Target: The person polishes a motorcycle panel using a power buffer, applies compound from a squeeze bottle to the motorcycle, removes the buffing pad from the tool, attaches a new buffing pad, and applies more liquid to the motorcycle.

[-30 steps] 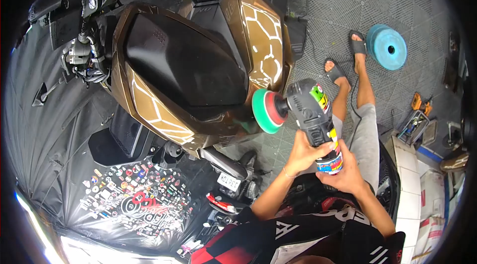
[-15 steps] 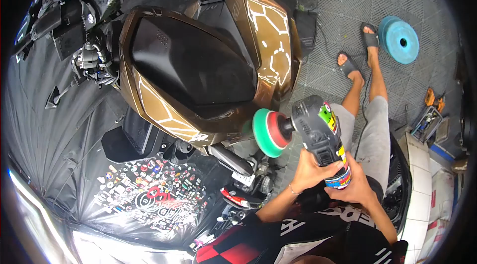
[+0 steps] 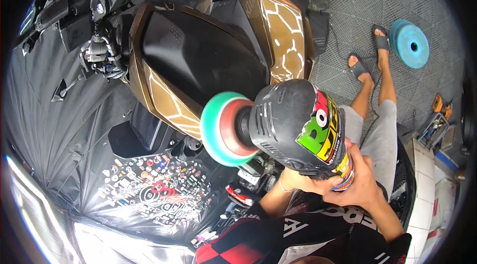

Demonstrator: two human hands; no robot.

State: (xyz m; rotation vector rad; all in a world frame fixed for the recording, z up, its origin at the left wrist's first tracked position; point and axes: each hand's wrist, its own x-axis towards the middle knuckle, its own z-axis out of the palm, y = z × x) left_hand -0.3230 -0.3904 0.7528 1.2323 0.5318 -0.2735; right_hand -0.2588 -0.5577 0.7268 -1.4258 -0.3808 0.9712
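Observation:
A black electric polisher (image 3: pixel 283 120) with bright stickers is raised close to the camera. Its round foam pad (image 3: pixel 216 127), green at the rim and red nearer the shaft, faces left. My left hand (image 3: pixel 308 179) is closed on the lower part of the tool, a bracelet at its wrist. From the other side my right hand (image 3: pixel 360 177) wraps round the same sticker-covered end. Beyond the pad lies the motorcycle's body panel (image 3: pixel 171 97), brown-gold with white hexagon lines, beside a black centre section (image 3: pixel 198 55). The pad appears apart from the bodywork.
Black sheeting (image 3: pixel 44 130) spreads across the left, one part covered in small stickers (image 3: pixel 154 189). The handlebar controls (image 3: pixel 99 52) stand at upper left. A blue round object with a central hole (image 3: pixel 410 45) sits on the floor by my sandalled feet. A tool holder (image 3: pixel 435 127) is at right.
Both my hands have tilted and lifted the polisher towards the camera, so it looks larger. Its pad has shifted left, in front of the lower panel. The whole view has shifted slightly.

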